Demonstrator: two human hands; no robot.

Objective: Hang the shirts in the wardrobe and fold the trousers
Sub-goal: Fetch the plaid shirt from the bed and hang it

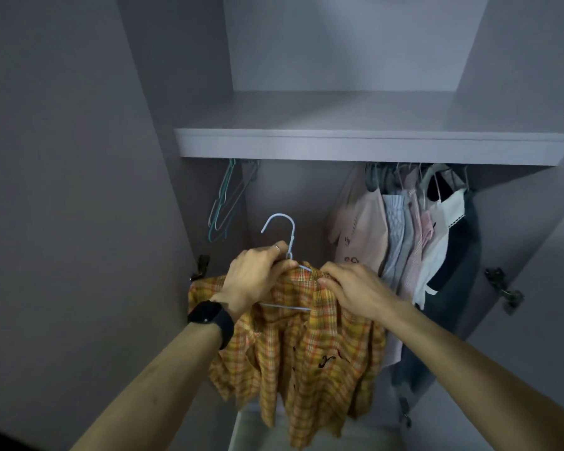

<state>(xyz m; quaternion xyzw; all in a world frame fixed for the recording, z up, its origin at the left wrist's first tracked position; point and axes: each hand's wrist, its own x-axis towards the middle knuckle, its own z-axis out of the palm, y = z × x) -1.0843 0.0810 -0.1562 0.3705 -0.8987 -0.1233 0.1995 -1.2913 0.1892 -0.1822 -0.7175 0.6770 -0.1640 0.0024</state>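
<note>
While the yellow-and-orange checked cotton shirt (306, 346) sits on the pale blue wire hanger (288, 236), low before the open grey wardrobe (372, 144), I find the left hand (258, 278) clenched round hanger neck and collar. The right hand (355, 291) pinches the collar, seemingly to square it.

Blk smartwatch (211, 316), L wrist, thin ring (276, 248)

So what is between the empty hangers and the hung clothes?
In the head view, only bare back wall; lower down, the hook of the blue hanger carrying the plaid shirt stands there.
</note>
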